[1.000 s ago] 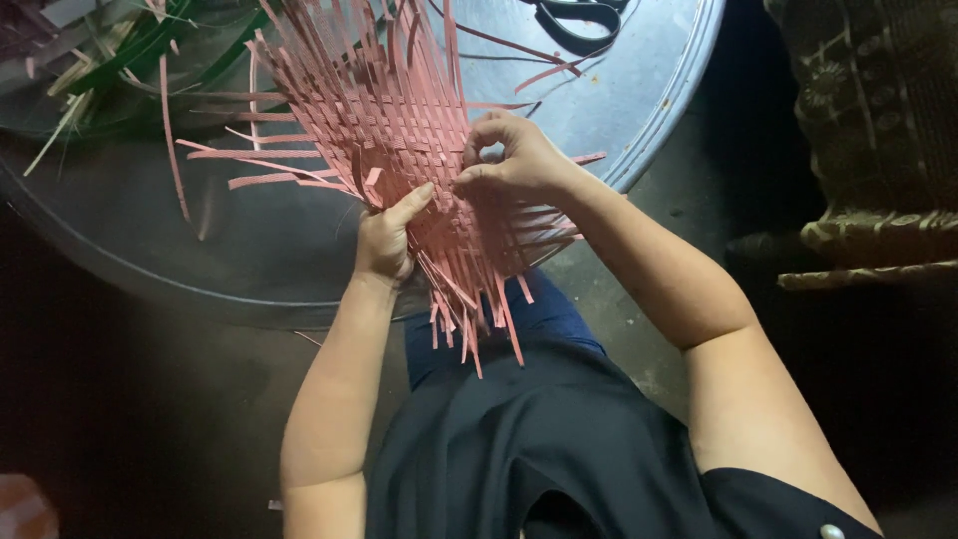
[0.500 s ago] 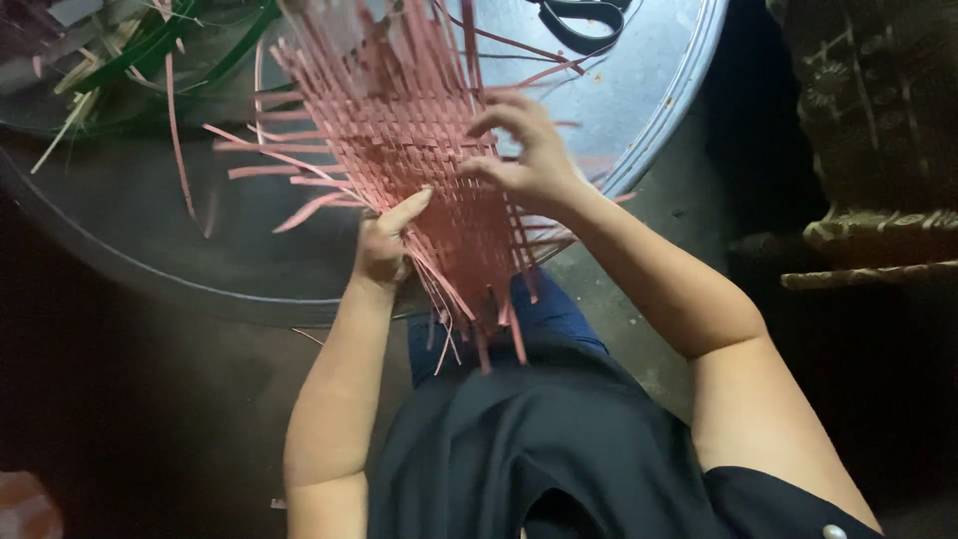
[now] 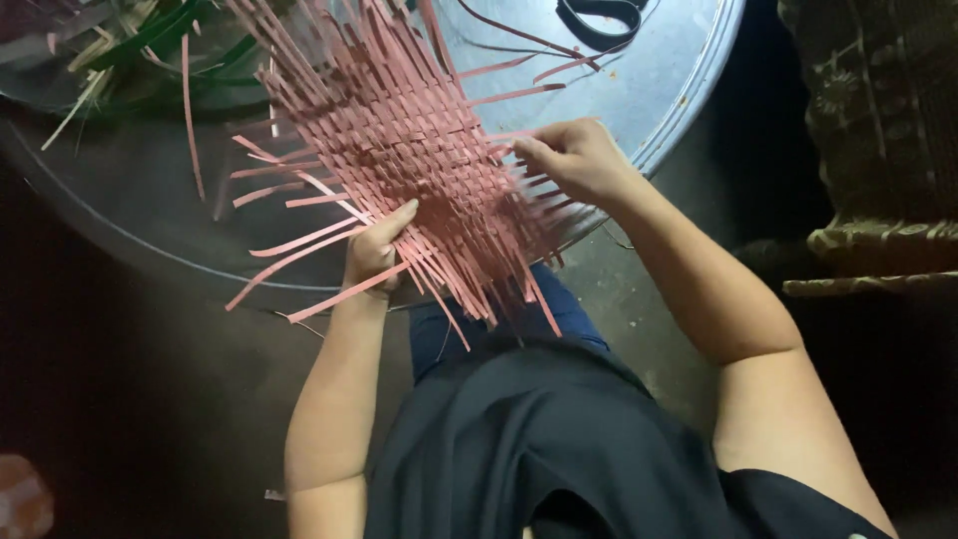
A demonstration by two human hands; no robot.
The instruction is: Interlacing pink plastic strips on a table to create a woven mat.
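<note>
While pinching pink strips (image 3: 399, 130), left hand (image 3: 374, 255) and right hand (image 3: 579, 158) at the woven mat's edges, grip perhaps loose.

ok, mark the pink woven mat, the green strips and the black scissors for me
pink woven mat (image 3: 419, 150): head view, on the tightly woven middle.
green strips (image 3: 185, 25): head view, on a dark green strip, top left.
black scissors (image 3: 599, 15): head view, on the handle loop at the top edge.
</note>
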